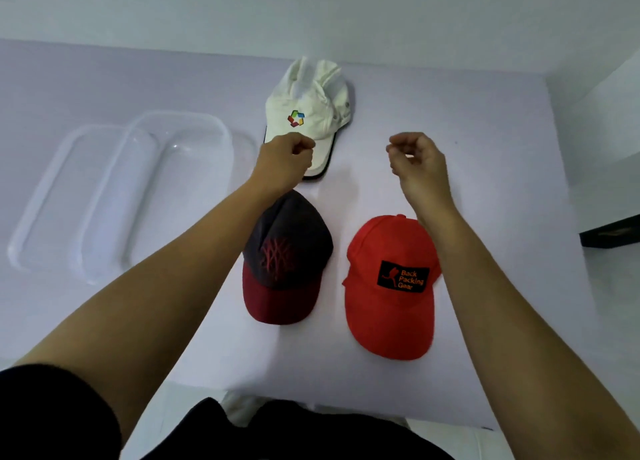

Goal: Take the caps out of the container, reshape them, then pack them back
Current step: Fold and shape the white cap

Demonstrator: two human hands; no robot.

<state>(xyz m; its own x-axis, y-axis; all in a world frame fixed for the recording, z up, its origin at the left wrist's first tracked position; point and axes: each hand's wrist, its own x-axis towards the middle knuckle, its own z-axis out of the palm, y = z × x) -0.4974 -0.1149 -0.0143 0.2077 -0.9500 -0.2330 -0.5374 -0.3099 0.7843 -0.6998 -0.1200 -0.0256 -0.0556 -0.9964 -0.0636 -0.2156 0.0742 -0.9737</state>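
1. Our left hand point(284, 160) is curled shut over the white cap point(311, 110) brim; whether it pinches the brim we cannot tell.
2. Our right hand point(417, 160) hangs above the table point(485, 141), fingers loosely curled, thumb and fingertips near each other, holding nothing.
3. Open table lies between the two hands and right of the white cap; the table's right edge is near the right forearm.
4. Both forearms reach forward: the left passes over the dark cap point(285, 259), the right over the red cap point(391, 286) edge.
5. White cap: far centre, crown creased at the back, coloured logo, dark-edged brim toward us.
6. Dark cap: maroon brim, red stitching, near centre. Red cap: just beside it to the right, black patch.
7. Container point(156, 189), clear, empty, sits left with its lid point(45, 210) partly under it.
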